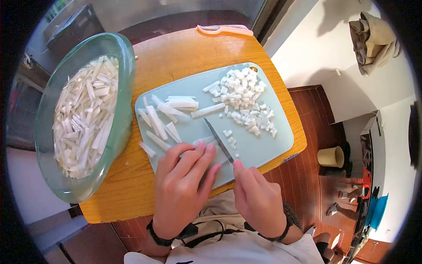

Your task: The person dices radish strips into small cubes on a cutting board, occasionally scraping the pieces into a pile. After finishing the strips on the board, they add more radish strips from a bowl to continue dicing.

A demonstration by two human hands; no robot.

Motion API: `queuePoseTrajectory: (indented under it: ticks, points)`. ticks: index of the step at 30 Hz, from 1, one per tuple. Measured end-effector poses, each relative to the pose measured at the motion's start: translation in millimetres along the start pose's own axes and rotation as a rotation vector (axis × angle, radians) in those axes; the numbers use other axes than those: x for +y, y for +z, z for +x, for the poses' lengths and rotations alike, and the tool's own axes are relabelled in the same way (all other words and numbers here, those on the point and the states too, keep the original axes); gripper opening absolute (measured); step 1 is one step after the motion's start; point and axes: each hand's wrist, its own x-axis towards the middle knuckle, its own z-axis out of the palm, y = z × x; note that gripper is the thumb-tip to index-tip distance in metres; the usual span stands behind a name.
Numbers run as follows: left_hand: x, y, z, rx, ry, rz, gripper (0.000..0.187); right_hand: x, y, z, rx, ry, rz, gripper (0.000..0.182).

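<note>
My right hand [259, 198] grips a small knife [218, 140], its blade slanting over the light-blue cutting board [272, 143]. My left hand [182, 189] has its fingers bent and pressed down on a white radish strip [205, 141], just left of the blade; the fingers partly hide the strip. Small white diced pieces [246, 88] are heaped on the board's far right, with a few loose cubes [229, 138] right beside the knife. Several uncut strips [156, 121] lie scattered on the left part of the board.
A green translucent basin [127, 66] full of white strips stands at the table's left. On the wooden table [176, 48], a pink-handled tool [226, 30], seemingly a peeler, lies at the far edge. A beige bin [330, 157] is on the floor to the right.
</note>
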Motion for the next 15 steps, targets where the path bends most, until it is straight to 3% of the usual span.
queuePoseTrajectory:
  ticks: [8,15]
  points:
    - [-4.8,1.6,-3.2,0.053,0.076,0.007,0.037,7.1,8.6,12.9,0.158,0.089,0.100,0.042]
    - [-2.3,1.6,-4.5,0.075,0.037,-0.016,0.034,-5.6,-7.8,-10.1,0.121,0.117,0.085,0.041]
